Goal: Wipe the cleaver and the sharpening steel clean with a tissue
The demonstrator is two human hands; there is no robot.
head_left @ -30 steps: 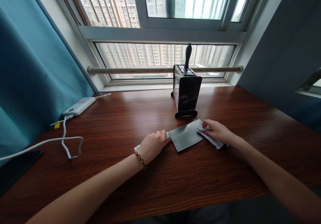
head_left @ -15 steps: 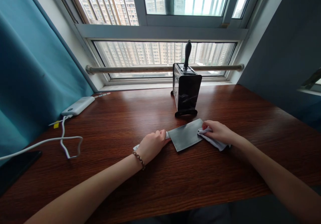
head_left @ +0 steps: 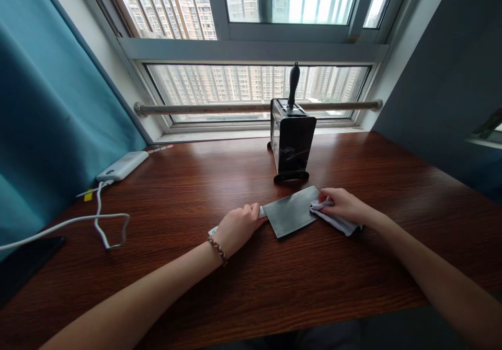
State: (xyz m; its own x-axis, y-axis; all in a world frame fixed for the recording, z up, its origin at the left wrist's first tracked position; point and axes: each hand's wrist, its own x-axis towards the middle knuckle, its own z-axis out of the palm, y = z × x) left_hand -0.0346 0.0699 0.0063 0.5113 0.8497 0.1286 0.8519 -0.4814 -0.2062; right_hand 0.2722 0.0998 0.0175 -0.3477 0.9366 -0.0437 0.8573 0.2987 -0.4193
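My left hand (head_left: 239, 227) is wrapped round the pale handle of a cleaver (head_left: 289, 213), whose broad grey blade points to the right over the table. Most of the handle is hidden by my fingers; its end shows near the wrist. My right hand (head_left: 341, 205) pinches a light grey cloth (head_left: 339, 223) at the blade's far end, where the cloth overlaps the metal. The rest of the cloth hangs in folds below that hand.
Behind the blade stands a black knife block (head_left: 294, 143) with one black-handled tool upright in it. A white power strip (head_left: 123, 165) with a white cable (head_left: 98, 216) and a dark flat device (head_left: 27, 261) lie left on the brown table (head_left: 188, 177). A window is beyond.
My right hand and the cloth have shifted very slightly to the right along the blade's end. The left hand and cleaver look the same.
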